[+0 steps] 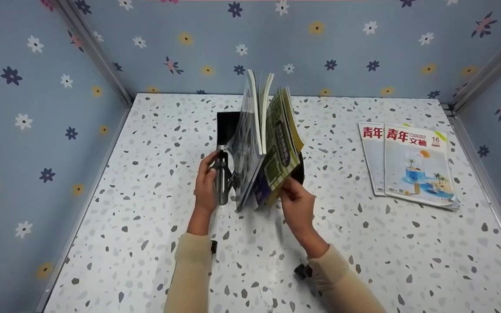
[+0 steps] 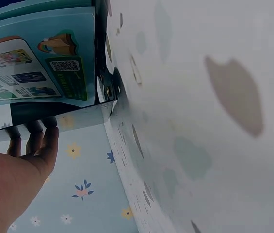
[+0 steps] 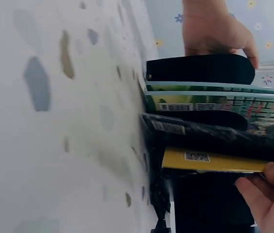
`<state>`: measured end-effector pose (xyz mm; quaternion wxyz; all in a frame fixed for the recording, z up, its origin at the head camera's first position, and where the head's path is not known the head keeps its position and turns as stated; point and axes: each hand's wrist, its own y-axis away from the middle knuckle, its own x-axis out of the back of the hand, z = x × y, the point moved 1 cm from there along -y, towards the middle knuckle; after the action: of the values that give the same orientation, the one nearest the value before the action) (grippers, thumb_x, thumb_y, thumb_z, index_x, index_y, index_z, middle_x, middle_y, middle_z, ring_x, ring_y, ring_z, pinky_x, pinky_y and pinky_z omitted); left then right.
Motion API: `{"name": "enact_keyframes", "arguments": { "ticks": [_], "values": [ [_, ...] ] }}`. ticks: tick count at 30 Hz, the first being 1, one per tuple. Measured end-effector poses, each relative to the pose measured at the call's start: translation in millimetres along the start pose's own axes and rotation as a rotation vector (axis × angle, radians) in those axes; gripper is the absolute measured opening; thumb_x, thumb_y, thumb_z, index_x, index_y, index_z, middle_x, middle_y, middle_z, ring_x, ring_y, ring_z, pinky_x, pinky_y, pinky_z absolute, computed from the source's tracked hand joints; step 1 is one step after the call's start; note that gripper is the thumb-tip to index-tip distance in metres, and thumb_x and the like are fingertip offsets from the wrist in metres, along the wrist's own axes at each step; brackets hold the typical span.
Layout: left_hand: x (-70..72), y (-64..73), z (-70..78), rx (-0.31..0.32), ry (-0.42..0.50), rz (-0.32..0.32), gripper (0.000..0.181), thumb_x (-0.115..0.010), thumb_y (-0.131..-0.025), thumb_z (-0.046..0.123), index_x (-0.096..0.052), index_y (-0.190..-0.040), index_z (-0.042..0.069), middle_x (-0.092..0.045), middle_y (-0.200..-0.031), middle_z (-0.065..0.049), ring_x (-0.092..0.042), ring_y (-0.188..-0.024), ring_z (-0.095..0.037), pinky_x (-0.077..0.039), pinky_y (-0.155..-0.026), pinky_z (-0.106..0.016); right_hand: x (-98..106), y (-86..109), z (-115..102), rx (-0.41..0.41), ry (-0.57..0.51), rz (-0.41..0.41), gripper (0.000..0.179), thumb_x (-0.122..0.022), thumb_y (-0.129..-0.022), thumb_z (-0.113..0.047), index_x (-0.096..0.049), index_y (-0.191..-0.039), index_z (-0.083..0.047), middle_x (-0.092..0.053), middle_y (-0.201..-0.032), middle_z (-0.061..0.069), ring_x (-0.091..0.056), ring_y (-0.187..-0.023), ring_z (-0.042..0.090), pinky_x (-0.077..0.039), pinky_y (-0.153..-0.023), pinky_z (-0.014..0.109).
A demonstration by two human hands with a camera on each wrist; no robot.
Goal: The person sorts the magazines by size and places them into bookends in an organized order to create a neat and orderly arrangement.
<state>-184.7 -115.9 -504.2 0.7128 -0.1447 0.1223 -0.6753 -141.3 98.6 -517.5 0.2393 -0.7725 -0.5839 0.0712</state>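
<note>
Several upright books lean in a black expandable book rack (image 1: 226,126). At its left end my left hand (image 1: 206,187) rests its fingertips against the outer face of the end plate (image 3: 200,70). Pale-edged books (image 1: 248,134) stand nearest that side. To their right tilts an olive-green book (image 1: 282,145) with a dark label on its cover. My right hand (image 1: 298,206) pinches the lower near edge of a yellow-covered book (image 3: 238,161) between thumb and fingers. A dark-covered book (image 3: 209,136) stands beside it. The rack's right end is mostly hidden by the books and hand.
Two or more magazines (image 1: 420,163) lie overlapping on the right side of the speckled white table (image 1: 146,208). Flower-patterned panels (image 1: 276,52) rise along the back and both sides.
</note>
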Motion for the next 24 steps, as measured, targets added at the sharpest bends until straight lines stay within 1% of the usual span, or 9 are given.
{"name": "enact_keyframes", "arguments": {
  "ticks": [3, 6, 9, 13, 16, 17, 19, 20, 24],
  "values": [
    [-0.6, -0.1, -0.1, -0.006, 0.006, 0.002, 0.040, -0.027, -0.090, -0.004, -0.036, -0.129, -0.005, -0.041, -0.127, -0.018, -0.041, -0.117, -0.019, -0.031, -0.095, -0.024, -1.5, 3.6, 7.0, 0.012, 0.061, -0.011, 0.026, -0.060, -0.077, 0.003, -0.062, -0.100, -0.009, -0.068, -0.084, 0.006, -0.064, -0.071, 0.016, -0.050, -0.058, 0.022],
    [-0.8, -0.1, -0.1, -0.011, 0.002, 0.005, 0.040, -0.027, -0.089, -0.004, -0.036, -0.128, -0.006, -0.042, -0.127, -0.018, -0.040, -0.117, -0.019, -0.031, -0.096, -0.024, -1.3, 6.1, 7.4, 0.008, 0.116, -0.051, 0.026, -0.058, -0.078, 0.000, -0.056, -0.102, -0.011, -0.067, -0.087, 0.005, -0.064, -0.073, 0.014, -0.050, -0.059, 0.020],
    [-0.8, -0.3, 0.3, -0.010, -0.002, 0.004, 0.040, -0.027, -0.089, -0.004, -0.036, -0.128, -0.006, -0.041, -0.127, -0.018, -0.040, -0.117, -0.020, -0.031, -0.096, -0.024, -0.3, 7.4, 5.0, 0.014, 0.193, -0.086, 0.026, -0.058, -0.079, -0.003, -0.053, -0.103, -0.011, -0.067, -0.086, 0.004, -0.064, -0.071, 0.012, -0.049, -0.058, 0.018],
    [-0.6, -0.3, 0.9, 0.014, 0.005, -0.012, 0.041, -0.026, -0.090, -0.002, -0.034, -0.130, -0.006, -0.039, -0.128, -0.017, -0.039, -0.117, -0.022, -0.032, -0.095, -0.025, 1.8, 7.7, 2.0, 0.010, 0.310, -0.112, 0.028, -0.059, -0.079, -0.007, -0.052, -0.106, -0.013, -0.067, -0.085, 0.002, -0.064, -0.071, 0.010, -0.048, -0.057, 0.015],
    [-0.3, -0.2, 0.8, 0.028, 0.016, -0.018, 0.041, -0.025, -0.091, 0.000, -0.033, -0.130, -0.006, -0.039, -0.129, -0.017, -0.039, -0.117, -0.024, -0.033, -0.094, -0.025, 3.7, 6.9, 0.1, 0.001, 0.367, -0.134, 0.033, -0.061, -0.078, -0.011, -0.051, -0.109, -0.017, -0.067, -0.088, 0.000, -0.064, -0.072, 0.008, -0.048, -0.057, 0.014],
    [-0.3, -0.2, 0.8, 0.030, 0.024, -0.019, 0.041, -0.025, -0.091, 0.000, -0.033, -0.131, -0.005, -0.038, -0.129, -0.017, -0.039, -0.117, -0.025, -0.033, -0.093, -0.024, 4.6, 6.7, -0.6, 0.001, 0.378, -0.141, 0.035, -0.062, -0.077, -0.012, -0.051, -0.110, -0.018, -0.067, -0.089, -0.001, -0.064, -0.072, 0.007, -0.047, -0.056, 0.014],
    [0.4, -0.9, -6.4, 0.028, 0.036, -0.014, 0.041, -0.025, -0.091, 0.001, -0.034, -0.131, -0.003, -0.039, -0.129, -0.014, -0.039, -0.117, -0.024, -0.034, -0.093, -0.024, 6.7, 6.3, -0.9, 0.005, 0.380, -0.155, 0.037, -0.062, -0.077, -0.014, -0.051, -0.112, -0.021, -0.066, -0.090, -0.003, -0.063, -0.074, 0.005, -0.048, -0.056, 0.015],
    [0.5, -0.7, -7.3, 0.027, 0.039, -0.012, 0.041, -0.025, -0.091, 0.001, -0.034, -0.131, -0.003, -0.039, -0.129, -0.014, -0.039, -0.117, -0.023, -0.034, -0.092, -0.024, 7.9, 6.3, -1.3, 0.008, 0.377, -0.162, 0.038, -0.062, -0.076, -0.015, -0.052, -0.112, -0.021, -0.066, -0.090, -0.003, -0.062, -0.074, 0.004, -0.048, -0.055, 0.016],
    [0.1, -0.6, -8.8, 0.026, 0.042, -0.006, 0.040, -0.026, -0.091, 0.002, -0.035, -0.130, -0.002, -0.040, -0.129, -0.013, -0.040, -0.117, -0.022, -0.034, -0.092, -0.024, 14.2, 7.6, -3.8, 0.018, 0.337, -0.181, 0.041, -0.064, -0.075, -0.014, -0.052, -0.113, -0.022, -0.064, -0.090, -0.004, -0.062, -0.076, 0.007, -0.050, -0.057, 0.023]
  ]
}}
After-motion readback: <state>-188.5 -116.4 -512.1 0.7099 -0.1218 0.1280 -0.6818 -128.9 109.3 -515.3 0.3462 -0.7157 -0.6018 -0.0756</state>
